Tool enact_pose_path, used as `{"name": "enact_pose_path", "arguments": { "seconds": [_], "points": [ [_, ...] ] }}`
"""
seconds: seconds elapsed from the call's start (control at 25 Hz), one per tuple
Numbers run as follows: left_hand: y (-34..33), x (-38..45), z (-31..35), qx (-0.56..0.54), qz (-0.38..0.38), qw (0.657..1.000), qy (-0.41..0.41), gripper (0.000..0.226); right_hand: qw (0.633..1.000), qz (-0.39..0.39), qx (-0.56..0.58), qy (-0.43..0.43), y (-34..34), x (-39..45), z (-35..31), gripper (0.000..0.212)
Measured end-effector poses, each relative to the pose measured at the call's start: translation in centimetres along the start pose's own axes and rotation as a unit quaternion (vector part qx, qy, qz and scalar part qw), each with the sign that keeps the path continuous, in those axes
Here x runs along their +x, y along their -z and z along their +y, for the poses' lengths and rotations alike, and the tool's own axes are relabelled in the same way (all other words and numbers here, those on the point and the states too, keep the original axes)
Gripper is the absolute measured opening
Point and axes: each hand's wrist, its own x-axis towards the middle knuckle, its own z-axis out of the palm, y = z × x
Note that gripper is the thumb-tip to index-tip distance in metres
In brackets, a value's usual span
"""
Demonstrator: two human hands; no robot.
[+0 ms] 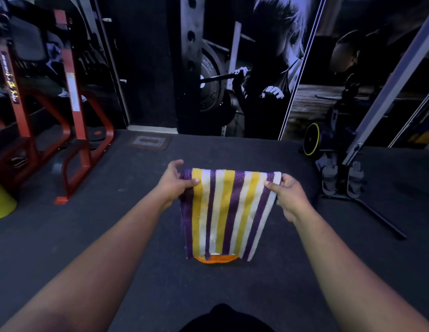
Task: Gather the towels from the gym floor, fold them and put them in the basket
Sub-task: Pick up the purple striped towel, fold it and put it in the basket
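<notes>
Holding the striped towel (pixel 223 209) out in front by its upper edge, the person has it hanging in the air above the gym floor (pixel 112 236), purple, yellow and white bands running downward. The left hand (pixel 176 182) pinches the upper left corner, thumb laid across the near face and fingers curled behind; the right hand (pixel 289 196) pinches the upper right corner in the same way. Neither hand holds anything else. Below the towel's lower hem an orange rim (pixel 215 258) peeks out — probably the basket, though most of it is hidden behind the cloth and I cannot be sure.

The towel looks doubled over at the top, so the fold is likely under way rather than finished. The main risk is the pinch itself: each hand has only a corner, and if one thumb slackens that side will drop and the layers will slide out of line. The left edge already hangs a little bunched beside the thumb, which could set a crooked crease on the next fold.

A second hazard is the hidden basket — lowering the towel without seeing the opening could drape it over the rim or spill it onto the floor. Letting the hem drag on the dark rubber flooring would also pick up grit. The red steel machine frame (pixel 74 130) and the weight stand (pixel 340 178) sit well apart and should not interfere.
</notes>
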Motion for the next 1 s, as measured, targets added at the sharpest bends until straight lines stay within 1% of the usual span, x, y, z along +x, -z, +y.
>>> {"name": "enact_pose_path", "arguments": {
  "seconds": [0.08,0.16,0.2,0.24,0.28,0.32,0.36,0.4,0.44,0.48,0.52,0.56,0.6,0.64,0.68,0.72,0.76,0.8,0.84,0.88,0.92,0.96,1.0],
  "points": [
    [0.5,0.4,-0.5,0.083,0.014,0.996,-0.012,0.071,0.999,0.026,-0.040,0.019,0.4,0.1,0.3,0.034],
    [0.7,0.5,-0.3,0.101,0.046,0.993,-0.030,0.063,0.996,0.042,-0.067,0.037,0.8,0.3,0.7,0.042],
    [0.7,0.3,0.0,0.086,0.052,0.994,-0.036,0.060,0.995,0.043,-0.076,0.048,0.8,0.3,0.7,0.041],
    [0.8,0.4,0.0,0.047,0.044,0.997,-0.032,0.060,0.994,0.037,-0.082,0.057,0.9,0.3,0.7,0.039],
    [0.8,0.5,0.0,0.004,0.012,1.000,-0.022,0.063,0.994,0.022,-0.082,0.061,0.9,0.2,0.5,0.038],
    [0.9,0.5,-0.1,-0.028,-0.036,0.999,-0.016,0.068,0.994,0.003,-0.090,0.062,0.9,0.2,0.4,0.039],
    [1.0,0.3,-0.2,-0.017,-0.074,0.997,-0.017,0.073,0.992,-0.015,-0.107,0.064,1.0,0.2,0.3,0.041],
    [1.1,0.4,-0.3,0.040,-0.087,0.995,-0.029,0.075,0.987,-0.024,-0.143,0.070,1.2,0.1,0.2,0.041],
    [1.2,0.4,-0.2,0.141,-0.074,0.986,-0.050,0.071,0.977,-0.025,-0.194,0.080,1.3,0.1,0.2,0.038],
    [1.2,0.6,0.0,0.245,-0.046,0.965,-0.085,0.062,0.960,-0.018,-0.262,0.095,1.4,0.1,0.2,0.034],
    [1.1,0.5,0.4,0.338,-0.015,0.933,-0.121,0.047,0.940,-0.006,-0.327,0.103,1.4,0.0,0.1,0.027],
    [1.1,0.6,0.6,0.400,0.007,0.904,-0.151,0.031,0.917,0.010,-0.386,0.104,1.5,-0.1,0.0,0.019],
    [1.3,0.5,1.0,0.438,0.019,0.884,-0.163,0.020,0.897,0.024,-0.429,0.102,1.5,-0.2,-0.2,0.012],
    [1.7,1.0,1.0,0.447,0.026,0.878,-0.172,0.016,0.885,0.031,-0.454,0.103,1.7,-0.2,-0.4,0.012],
    [2.2,1.1,1.2,0.428,0.022,0.889,-0.162,0.013,0.881,0.029,-0.459,0.111,1.9,-0.2,-0.7,0.015],
    [2.5,1.2,1.2,0.371,0.009,0.914,-0.162,0.010,0.894,0.023,-0.428,0.131,2.1,0.0,-1.1,0.017],
    [2.6,0.6,1.7,0.280,-0.018,0.949,-0.147,0.014,0.925,0.015,-0.346,0.159,2.3,-0.1,-1.5,0.016],
    [2.4,0.1,2.4,0.161,-0.047,0.978,-0.122,0.019,0.956,0.004,-0.228,0.183,2.3,-0.4,-1.9,0.012],
    [1.9,-0.5,4.0,0.053,-0.054,0.990,-0.115,0.021,0.975,-0.018,-0.112,0.192,2.0,-0.9,-2.2,0.015],
    [1.5,-0.7,5.9,-0.028,-0.041,0.991,-0.127,0.020,0.981,-0.048,-0.046,0.184,1.4,-1.2,-1.9,0.030],
    [1.0,-0.8,7.7,-0.084,-0.026,0.985,-0.151,0.018,0.983,-0.079,-0.044,0.162,0.5,-1.8,-1.4,0.045],
    [0.7,-0.7,8.9,-0.131,-0.013,0.976,-0.176,0.019,0.981,-0.102,-0.090,0.135,-0.6,-2.1,-0.3,0.053],
    [0.7,-0.4,9.5,-0.154,-0.013,0.967,-0.201,0.029,0.981,-0.112,-0.116,0.111,-1.7,-2.2,0.6,0.048]
  ]
}}
